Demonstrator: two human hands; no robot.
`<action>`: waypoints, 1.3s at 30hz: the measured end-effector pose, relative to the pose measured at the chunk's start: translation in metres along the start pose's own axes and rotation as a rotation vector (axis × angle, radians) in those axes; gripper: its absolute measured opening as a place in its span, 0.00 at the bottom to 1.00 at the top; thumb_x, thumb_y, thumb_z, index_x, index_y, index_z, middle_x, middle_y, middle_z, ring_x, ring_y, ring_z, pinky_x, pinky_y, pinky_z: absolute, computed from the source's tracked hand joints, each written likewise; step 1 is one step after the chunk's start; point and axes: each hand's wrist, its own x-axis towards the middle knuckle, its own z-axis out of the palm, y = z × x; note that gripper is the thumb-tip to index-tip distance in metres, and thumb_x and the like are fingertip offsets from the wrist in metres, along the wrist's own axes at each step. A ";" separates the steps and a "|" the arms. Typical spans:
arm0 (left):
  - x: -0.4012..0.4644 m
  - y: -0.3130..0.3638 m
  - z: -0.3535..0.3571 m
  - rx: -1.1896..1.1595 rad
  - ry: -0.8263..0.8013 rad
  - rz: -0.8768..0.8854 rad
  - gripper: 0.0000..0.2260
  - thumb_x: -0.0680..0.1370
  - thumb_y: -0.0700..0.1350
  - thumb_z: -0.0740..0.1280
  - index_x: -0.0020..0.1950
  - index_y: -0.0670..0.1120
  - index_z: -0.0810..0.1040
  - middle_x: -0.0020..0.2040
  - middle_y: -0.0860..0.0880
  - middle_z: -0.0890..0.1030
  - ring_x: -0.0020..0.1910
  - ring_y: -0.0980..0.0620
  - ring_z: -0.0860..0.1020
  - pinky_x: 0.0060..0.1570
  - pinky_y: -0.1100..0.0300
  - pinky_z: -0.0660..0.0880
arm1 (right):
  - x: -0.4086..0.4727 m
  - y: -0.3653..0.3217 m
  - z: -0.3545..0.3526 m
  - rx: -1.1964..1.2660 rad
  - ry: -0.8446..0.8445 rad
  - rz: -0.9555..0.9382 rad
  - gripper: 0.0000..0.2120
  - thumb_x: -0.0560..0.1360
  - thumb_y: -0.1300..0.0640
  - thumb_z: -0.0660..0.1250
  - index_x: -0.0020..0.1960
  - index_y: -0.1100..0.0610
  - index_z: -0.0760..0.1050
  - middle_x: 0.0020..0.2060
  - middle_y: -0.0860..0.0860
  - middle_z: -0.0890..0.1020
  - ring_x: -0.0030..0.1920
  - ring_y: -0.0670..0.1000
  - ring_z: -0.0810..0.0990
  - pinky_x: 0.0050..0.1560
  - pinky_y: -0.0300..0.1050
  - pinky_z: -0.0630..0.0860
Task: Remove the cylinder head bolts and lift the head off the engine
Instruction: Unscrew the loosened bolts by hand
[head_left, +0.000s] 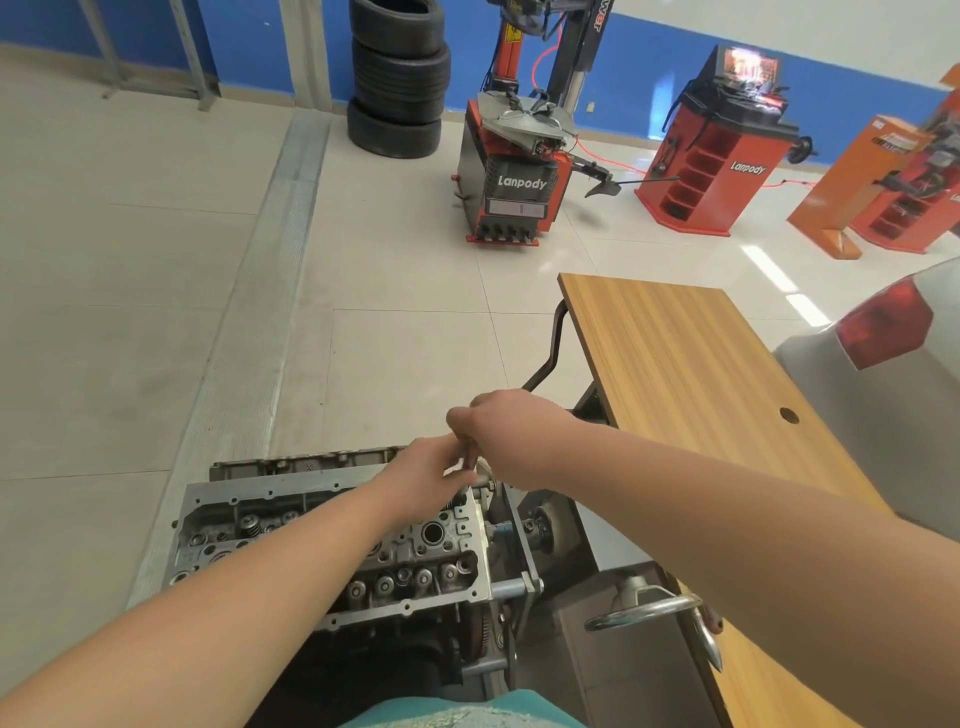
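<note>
The grey cylinder head (332, 540) sits on the engine, mounted on a stand at the bottom centre, with valve springs and bolt holes showing. Both hands meet above its far right corner. My right hand (498, 421) grips the top of a slim upright tool (470, 460), which is blurred. My left hand (431, 480) pinches the tool's lower part, just above the head's corner. What the tool's tip sits on is hidden by my fingers.
A wooden table (691, 374) stands at the right, with a dark crank handle (553, 343) at its left edge. The stand's chrome handwheel (654, 608) is below my right forearm. A tyre changer (514, 171), stacked tyres (397, 78) and red cabinets stand farther off.
</note>
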 end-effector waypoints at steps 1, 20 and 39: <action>0.000 -0.002 -0.001 0.029 -0.020 -0.001 0.10 0.82 0.46 0.69 0.46 0.62 0.81 0.44 0.64 0.85 0.47 0.64 0.82 0.55 0.51 0.79 | -0.002 0.003 0.000 0.004 0.009 -0.068 0.10 0.77 0.67 0.65 0.54 0.55 0.72 0.40 0.49 0.71 0.43 0.55 0.76 0.38 0.52 0.75; -0.001 0.006 0.002 -0.156 0.145 -0.079 0.08 0.73 0.45 0.81 0.45 0.58 0.86 0.38 0.55 0.87 0.43 0.52 0.86 0.52 0.48 0.82 | -0.003 0.010 0.002 0.106 0.048 0.170 0.22 0.81 0.36 0.63 0.56 0.55 0.76 0.43 0.51 0.81 0.41 0.54 0.80 0.40 0.50 0.79; 0.000 -0.001 0.001 -0.086 0.068 -0.020 0.07 0.78 0.47 0.76 0.48 0.59 0.81 0.45 0.61 0.86 0.53 0.63 0.83 0.60 0.52 0.79 | 0.002 0.000 -0.001 -0.012 0.012 0.119 0.04 0.84 0.56 0.63 0.55 0.56 0.74 0.41 0.52 0.75 0.41 0.56 0.78 0.41 0.53 0.80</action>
